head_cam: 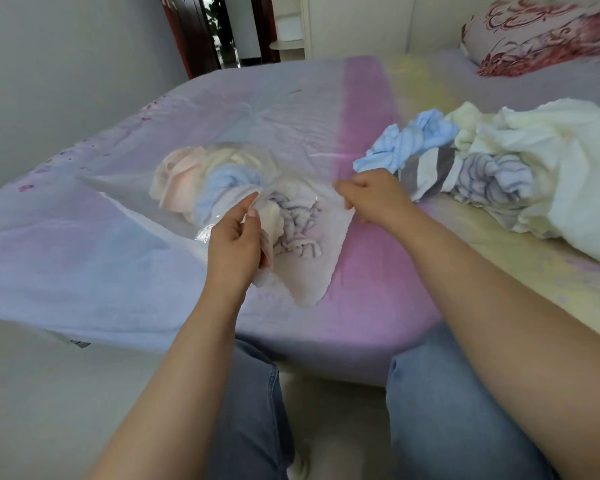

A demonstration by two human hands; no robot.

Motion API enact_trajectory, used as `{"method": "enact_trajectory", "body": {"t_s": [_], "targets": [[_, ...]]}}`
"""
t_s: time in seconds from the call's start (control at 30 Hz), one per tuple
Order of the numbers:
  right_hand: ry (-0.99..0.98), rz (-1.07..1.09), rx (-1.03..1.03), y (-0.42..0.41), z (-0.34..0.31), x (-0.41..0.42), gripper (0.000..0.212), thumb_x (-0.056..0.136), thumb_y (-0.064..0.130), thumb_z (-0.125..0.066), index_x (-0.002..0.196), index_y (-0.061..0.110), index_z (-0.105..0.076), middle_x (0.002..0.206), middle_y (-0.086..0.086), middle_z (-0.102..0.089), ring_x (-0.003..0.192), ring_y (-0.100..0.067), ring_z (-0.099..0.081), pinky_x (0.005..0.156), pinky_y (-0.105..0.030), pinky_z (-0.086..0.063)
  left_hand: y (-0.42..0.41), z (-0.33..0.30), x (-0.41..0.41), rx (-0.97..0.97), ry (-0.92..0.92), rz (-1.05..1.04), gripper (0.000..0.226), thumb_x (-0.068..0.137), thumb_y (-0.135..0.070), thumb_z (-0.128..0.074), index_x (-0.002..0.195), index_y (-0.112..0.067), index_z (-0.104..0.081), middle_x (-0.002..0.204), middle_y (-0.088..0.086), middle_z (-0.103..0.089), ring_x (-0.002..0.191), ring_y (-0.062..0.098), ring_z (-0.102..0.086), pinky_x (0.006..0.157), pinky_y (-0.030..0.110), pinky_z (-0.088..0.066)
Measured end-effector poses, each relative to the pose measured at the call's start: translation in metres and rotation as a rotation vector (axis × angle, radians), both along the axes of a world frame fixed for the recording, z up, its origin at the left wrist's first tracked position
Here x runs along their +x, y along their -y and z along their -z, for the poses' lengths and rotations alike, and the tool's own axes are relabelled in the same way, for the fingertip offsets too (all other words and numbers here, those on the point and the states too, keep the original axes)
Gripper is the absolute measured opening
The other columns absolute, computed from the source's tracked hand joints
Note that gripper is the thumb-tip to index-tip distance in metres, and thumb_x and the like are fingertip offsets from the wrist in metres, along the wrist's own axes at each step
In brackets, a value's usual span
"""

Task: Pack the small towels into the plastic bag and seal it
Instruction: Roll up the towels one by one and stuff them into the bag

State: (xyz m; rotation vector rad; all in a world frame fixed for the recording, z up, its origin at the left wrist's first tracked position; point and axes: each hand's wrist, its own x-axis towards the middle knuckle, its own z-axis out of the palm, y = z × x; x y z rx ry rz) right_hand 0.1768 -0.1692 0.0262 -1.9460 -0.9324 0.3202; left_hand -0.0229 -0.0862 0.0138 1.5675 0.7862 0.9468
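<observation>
The clear plastic bag point(302, 237) lies on the bed point(84, 237) near its front edge, mouth toward the person; several small towels already sit inside it: a peach one point(174, 178) at the bag's 10 o'clock, a blue one point(229, 181) in the middle, a lilac-striped one point(298, 223) nearest the opening. The left hand point(236, 244) pinches the bag's rim at 7 o'clock between thumb and curled fingers; the right hand point(371, 199) is closed in a fist round the rim at 3 o'clock; the two hands hold the mouth spread apart. The loose pile of towels point(499, 168), blue, cream, grey-striped and white, rests on the bed at 2 o'clock from the bag, just beyond the right hand; a patterned pillow point(541, 36) lies at the far right corner.
</observation>
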Motion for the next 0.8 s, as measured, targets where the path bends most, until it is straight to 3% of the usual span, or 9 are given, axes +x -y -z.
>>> {"method": "enact_trajectory", "body": {"t_s": [0.07, 0.13, 0.2, 0.23, 0.3, 0.4, 0.53, 0.63, 0.8], "targets": [[0.016, 0.209, 0.153, -0.001, 0.01, 0.035, 0.034, 0.088, 0.03, -0.053, 0.056, 0.018, -0.052, 0.061, 0.002, -0.056, 0.064, -0.017, -0.053, 0.06, -0.025, -0.039, 0.001, 0.0, 0.01, -0.007, 0.012, -0.005, 0.032, 0.103, -0.019, -0.038, 0.129, -0.028, -0.056, 0.042, -0.007, -0.047, 0.04, 0.01, -0.044, 0.045, 0.021, -0.039], [0.097, 0.277, 0.052, -0.005, 0.028, 0.067, 0.017, 0.088, 0.027, -0.054, 0.085, 0.016, -0.065, 0.102, -0.006, -0.064, 0.093, -0.02, -0.058, 0.077, -0.024, -0.044, 0.002, 0.002, 0.017, -0.016, 0.022, -0.01, 0.031, 0.103, -0.02, -0.039, 0.124, -0.032, -0.058, 0.045, -0.006, -0.048, 0.043, 0.013, -0.045, 0.047, 0.023, -0.038], [0.2, 0.26, -0.195, -0.007, 0.045, 0.094, 0.037, 0.088, 0.028, -0.056, 0.123, 0.018, -0.058, 0.149, -0.011, -0.028, 0.119, -0.023, -0.051, 0.098, -0.027, -0.04, 0.001, 0.003, 0.023, -0.036, 0.03, -0.016, 0.031, 0.102, -0.02, -0.04, 0.121, -0.034, -0.061, 0.049, -0.004, -0.048, 0.046, 0.014, -0.044, 0.048, 0.022, -0.037], [0.239, 0.249, -0.292, -0.007, 0.05, 0.105, 0.047, 0.087, 0.027, -0.057, 0.133, 0.022, -0.049, 0.156, -0.012, -0.009, 0.125, -0.026, -0.047, 0.102, -0.032, -0.039, 0.0, 0.003, 0.025, -0.046, 0.032, -0.018, 0.031, 0.102, -0.021, -0.04, 0.117, -0.036, -0.062, 0.052, -0.003, -0.048, 0.048, 0.014, -0.043, 0.049, 0.023, -0.036], [0.3, 0.237, -0.4, -0.01, 0.059, 0.121, 0.068, 0.087, 0.025, -0.055, 0.147, 0.029, -0.024, 0.156, -0.015, -0.007, 0.126, -0.036, -0.047, 0.101, -0.042, -0.041, -0.002, 0.005, 0.028, -0.064, 0.039, -0.018, 0.033, 0.102, -0.021, -0.041, 0.106, -0.042, -0.066, 0.053, -0.003, -0.047, 0.05, 0.015, -0.041, 0.051, 0.024, -0.035], [0.399, 0.295, -0.493, -0.022, 0.059, 0.139, 0.073, 0.095, 0.04, -0.044, 0.15, 0.032, 0.003, 0.135, -0.023, -0.046, 0.113, -0.038, -0.057, 0.093, -0.046, -0.043, -0.002, 0.006, 0.03, -0.091, 0.058, -0.007, 0.038, 0.102, -0.019, -0.04, 0.097, -0.044, -0.069, 0.054, 0.001, -0.043, 0.046, 0.015, -0.037, 0.048, 0.022, -0.032], [0.486, 0.249, -0.658, -0.041, 0.036, 0.155, 0.065, 0.096, 0.038, -0.043, 0.149, 0.038, -0.006, 0.136, -0.024, -0.048, 0.117, -0.04, -0.053, 0.091, -0.043, -0.042, -0.005, 0.006, 0.035, -0.072, 0.06, -0.001, 0.036, 0.102, -0.019, -0.04, 0.105, -0.038, -0.07, 0.054, 0.003, -0.041, 0.047, 0.016, -0.036, 0.046, 0.022, -0.032], [0.663, 0.163, -0.849, -0.048, 0.027, 0.152, 0.051, 0.094, 0.018, -0.053, 0.142, 0.02, -0.037, 0.136, -0.014, -0.048, 0.122, -0.034, -0.05, 0.093, -0.043, -0.045, -0.005, 0.002, 0.038, -0.101, 0.067, 0.009, 0.034, 0.103, -0.018, -0.039, 0.109, -0.035, -0.068, 0.06, 0.008, -0.037, 0.047, 0.017, -0.034, 0.043, 0.02, -0.032], [0.617, 0.253, -0.43, -0.034, 0.047, 0.137, 0.029, 0.095, 0.023, -0.051, 0.118, 0.01, -0.062, 0.128, -0.017, -0.043, 0.115, -0.036, -0.046, 0.089, -0.042, -0.044, -0.004, 0.002, 0.038, -0.136, 0.093, 0.005, 0.034, 0.103, -0.018, -0.038, 0.112, -0.031, -0.068, 0.066, 0.011, -0.034, 0.049, 0.017, -0.032, 0.042, 0.018, -0.031]]}}
